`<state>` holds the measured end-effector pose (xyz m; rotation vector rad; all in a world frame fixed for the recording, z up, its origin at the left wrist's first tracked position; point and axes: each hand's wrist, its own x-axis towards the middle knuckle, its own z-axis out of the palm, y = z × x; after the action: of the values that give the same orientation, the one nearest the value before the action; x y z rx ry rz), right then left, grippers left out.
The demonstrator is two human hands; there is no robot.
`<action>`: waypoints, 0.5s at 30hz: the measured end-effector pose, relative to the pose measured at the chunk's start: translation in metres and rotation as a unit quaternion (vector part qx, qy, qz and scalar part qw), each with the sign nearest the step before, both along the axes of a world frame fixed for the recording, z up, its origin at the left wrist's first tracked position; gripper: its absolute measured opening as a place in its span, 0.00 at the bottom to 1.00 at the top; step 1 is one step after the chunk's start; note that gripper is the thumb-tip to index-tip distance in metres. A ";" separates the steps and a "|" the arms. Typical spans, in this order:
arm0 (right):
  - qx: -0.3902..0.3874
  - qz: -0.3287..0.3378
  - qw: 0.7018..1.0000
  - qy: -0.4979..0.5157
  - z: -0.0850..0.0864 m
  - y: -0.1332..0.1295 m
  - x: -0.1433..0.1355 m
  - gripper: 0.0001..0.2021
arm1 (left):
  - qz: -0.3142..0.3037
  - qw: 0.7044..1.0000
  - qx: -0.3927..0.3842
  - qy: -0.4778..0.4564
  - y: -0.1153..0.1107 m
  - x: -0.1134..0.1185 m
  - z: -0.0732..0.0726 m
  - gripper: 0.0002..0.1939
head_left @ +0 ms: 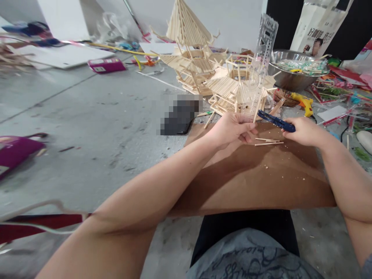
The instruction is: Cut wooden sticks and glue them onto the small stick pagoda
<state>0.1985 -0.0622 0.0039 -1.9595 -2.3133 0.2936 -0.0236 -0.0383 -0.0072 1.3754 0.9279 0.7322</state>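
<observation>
My left hand (231, 130) is closed, pinching a thin wooden stick (256, 112) upright, with a clear plastic ruler (264, 50) standing up alongside it and apparently held in the same fingers. In my right hand (305, 131) is a pair of blue-handled pliers (277, 121). Their jaws point left and are close to the stick; whether they touch it I cannot tell. Below the hands, several short cut sticks (269, 143) lie on a brown board (255, 186). Just behind stands a low stick-built pavilion (226, 87), partly covered by the ruler and my left hand.
A taller stick-built pagoda (188, 27) stands farther back. Left of the board lies a dark phone (178, 118). To the right are a steel bowl (290, 81), a yellow glue gun (303, 104) and a paper bag (316, 31). Purple packs (107, 66) lie on the grey floor (95, 116).
</observation>
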 end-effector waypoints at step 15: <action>0.014 0.010 0.999 -0.028 -0.001 -0.001 -0.003 0.13 | -0.016 1.000 0.001 0.021 -0.002 0.001 0.001 0.05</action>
<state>0.1953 -0.0633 0.0032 -1.9577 -2.3589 0.2075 -0.0226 -0.0401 -0.0067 1.4085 0.9358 0.6815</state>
